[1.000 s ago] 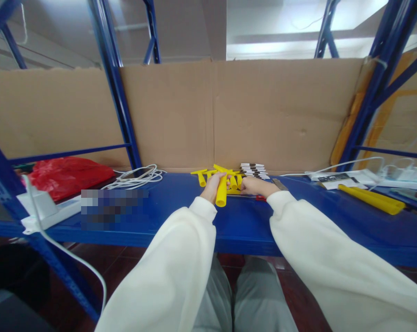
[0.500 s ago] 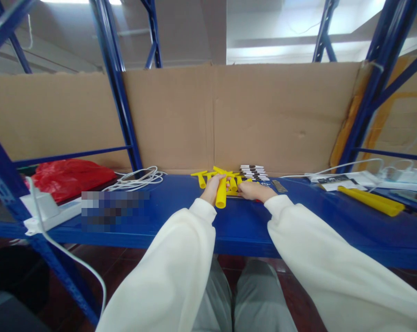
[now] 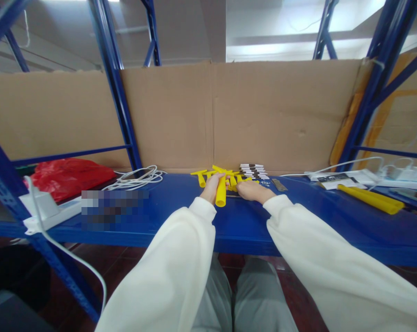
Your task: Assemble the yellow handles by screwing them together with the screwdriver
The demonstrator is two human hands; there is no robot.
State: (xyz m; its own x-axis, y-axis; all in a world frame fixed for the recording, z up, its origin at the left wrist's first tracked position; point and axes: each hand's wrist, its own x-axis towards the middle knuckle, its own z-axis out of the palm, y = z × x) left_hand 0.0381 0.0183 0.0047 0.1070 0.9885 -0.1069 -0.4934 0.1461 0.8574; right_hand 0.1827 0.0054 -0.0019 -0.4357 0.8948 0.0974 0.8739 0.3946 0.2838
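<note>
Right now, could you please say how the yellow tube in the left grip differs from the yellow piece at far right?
The yellow tube is held in the left grip; the yellow piece lies on the blue shelf. The tube shows its round open end toward us, the piece its long side. Both are yellow.

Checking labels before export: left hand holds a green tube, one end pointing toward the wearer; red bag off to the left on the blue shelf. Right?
One error: the tube in the left hand is yellow, not green, as the head view shows. One end does point toward the wearer, and the red bag is off to the left on the blue shelf.
</note>
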